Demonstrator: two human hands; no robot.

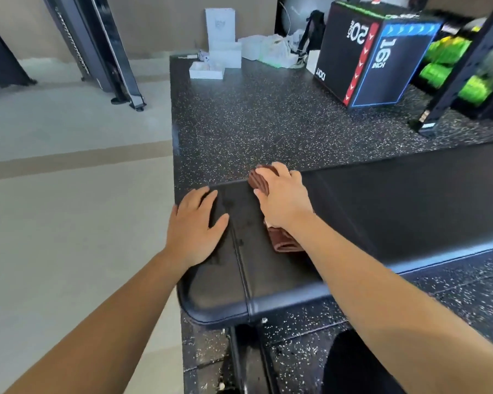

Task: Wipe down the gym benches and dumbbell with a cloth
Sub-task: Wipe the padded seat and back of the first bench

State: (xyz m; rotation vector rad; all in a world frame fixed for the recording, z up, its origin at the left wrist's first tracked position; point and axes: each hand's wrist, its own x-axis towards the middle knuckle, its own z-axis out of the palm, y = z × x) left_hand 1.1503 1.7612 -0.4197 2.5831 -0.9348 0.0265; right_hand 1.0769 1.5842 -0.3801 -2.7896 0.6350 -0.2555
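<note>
A black padded gym bench (396,211) runs from the lower middle to the right edge. My right hand (283,199) presses a folded brown cloth (285,241) flat on the pad near its left end; the cloth shows beyond my fingertips and under my wrist. My left hand (195,224) lies flat with fingers spread on the bench's left end, a short gap from the cloth. No dumbbell can be made out.
Speckled black rubber flooring (268,115) lies behind and under the bench. A black plyo box (373,52) stands at back right beside a dark rack (467,66) with green items. White boxes and papers (225,49) sit at the back. Pale tiled floor (69,194) fills the left.
</note>
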